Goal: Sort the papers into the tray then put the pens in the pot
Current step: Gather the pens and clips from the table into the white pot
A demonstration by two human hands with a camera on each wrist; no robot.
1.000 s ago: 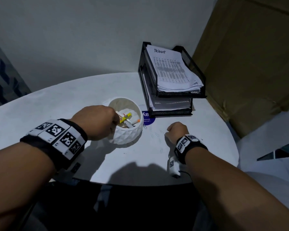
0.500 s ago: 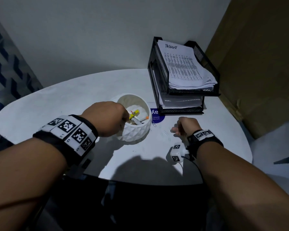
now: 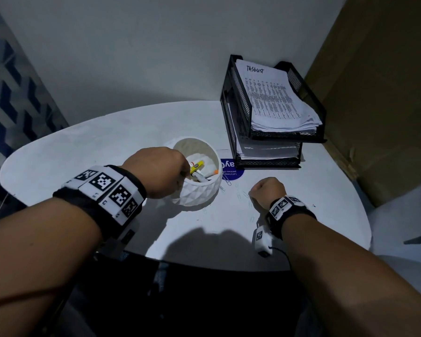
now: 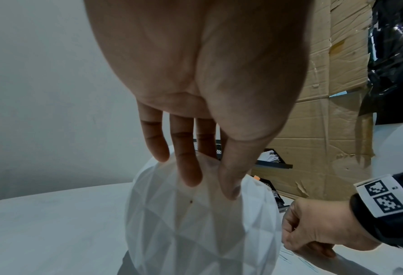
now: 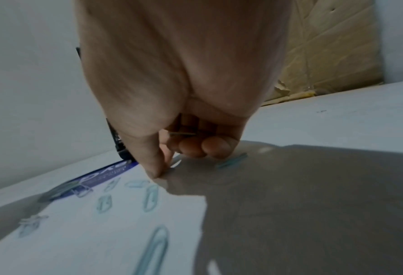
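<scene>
head view. item: pot (image 3: 199, 190), white, faceted, on the table (image 3: 112, 142) near the middle. contents: pens (image 3: 197, 169), among them one yellow-bodied, lying slanted inside. left hand (image 3: 156, 175) at the pot's left rim, thumb side over the rim, fingers hidden behind the wall. item: tray (image 3: 272, 135), black mesh, two tiers, at the far right of the table; papers (image 3: 272, 98) stacked in the upper tier, top sheet headed in handwriting, a further stack in the lower tier. right hand (image 3: 266, 192) to the right of the pot and apart from it, knuckles up, fingers curled down onto the table. paper clips (image 3: 241, 194) scattered between pot and right hand. blue sticker (image 3: 231, 170) on the table between pot and tray.

left wrist view. left hand (image 4: 196, 93) grip: fingers (image 4: 188, 167) straight down the outside of the pot (image 4: 200, 223) wall, thumb at the rim; a loose hold round the rim. an orange pen tip (image 4: 256, 177) shows above the rim, right of the thumb. right hand (image 4: 318, 223) low at the right, fisted.

right wrist view. right hand (image 5: 179, 74) grip: narrow; thumb and forefinger tips meet on the table (image 5: 337, 111), other fingers (image 5: 203, 147) curled under, a thin wire piece in the fold of the palm. paper clips (image 5: 151, 197) lie near and left of the fingertips. no pen or paper in this grip.
</scene>
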